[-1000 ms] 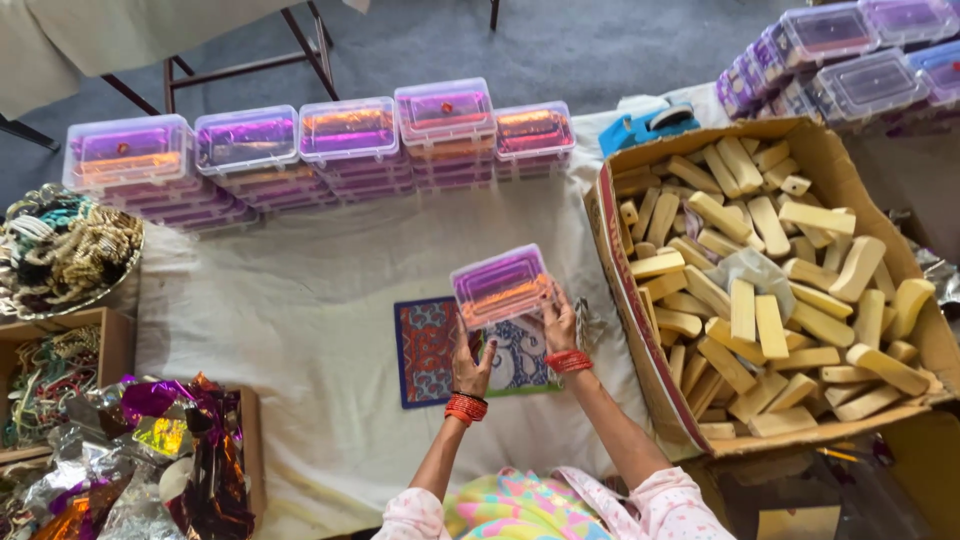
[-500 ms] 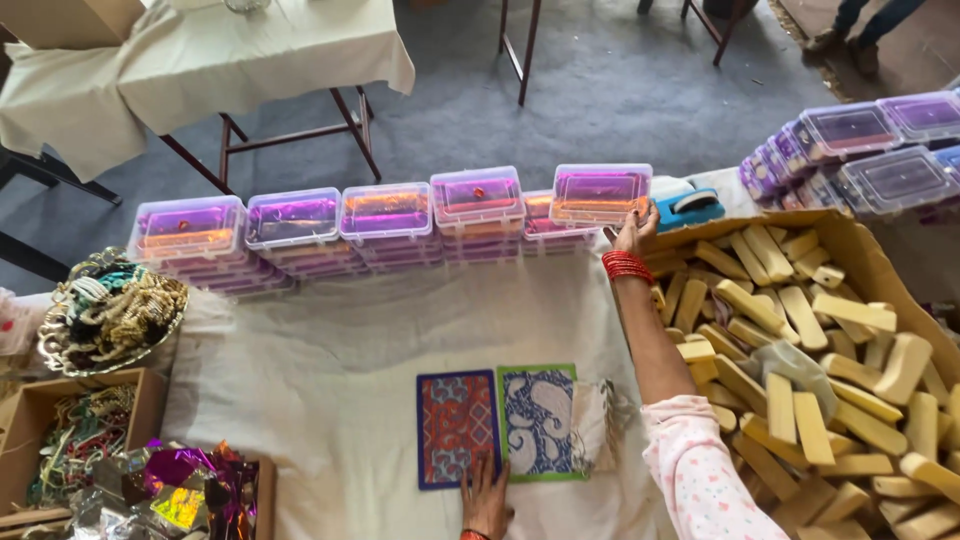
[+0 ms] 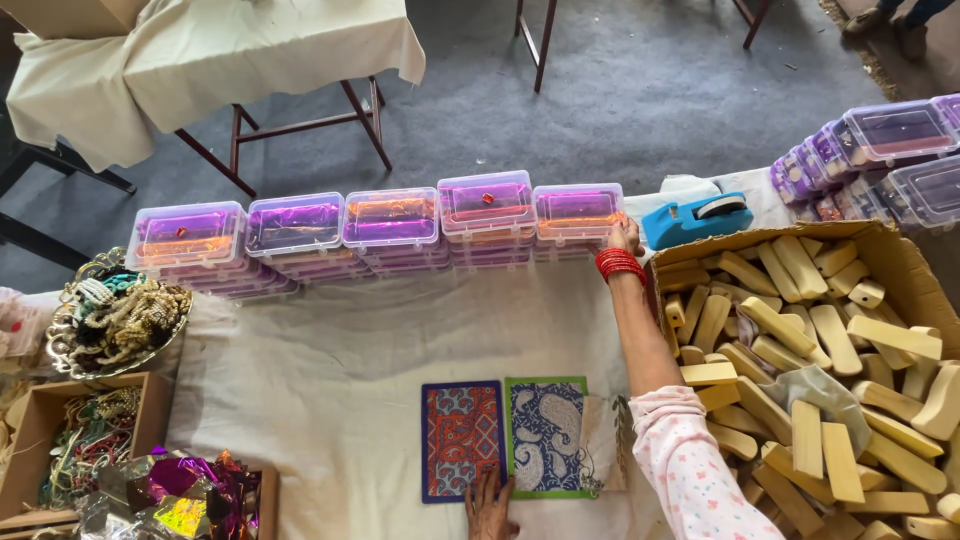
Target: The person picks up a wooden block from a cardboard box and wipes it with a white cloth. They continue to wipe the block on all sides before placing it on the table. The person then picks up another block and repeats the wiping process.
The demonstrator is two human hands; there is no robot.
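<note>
My right hand (image 3: 624, 238) reaches far forward and rests against the rightmost clear plastic box (image 3: 578, 212) in a row of stacked boxes with purple and orange contents. Red bangles circle that wrist. My left hand (image 3: 490, 505) lies flat at the near edge, its fingers on two patterned cards: a red and blue one (image 3: 461, 438) and a blue paisley one with a green border (image 3: 546, 434). Both cards lie on the white cloth (image 3: 340, 380).
A large cardboard box (image 3: 900, 262) of wooden pieces stands at the right. A blue tape dispenser (image 3: 695, 217) and more clear boxes (image 3: 880, 150) sit behind it. At the left are a tray of cords (image 3: 115, 315), a box of beads (image 3: 75, 440) and shiny foil (image 3: 185, 495).
A second ago both hands held a clear box above the cards. The right hand has since carried it forward and set it at the right end of the row; the left hand dropped onto the cards.
</note>
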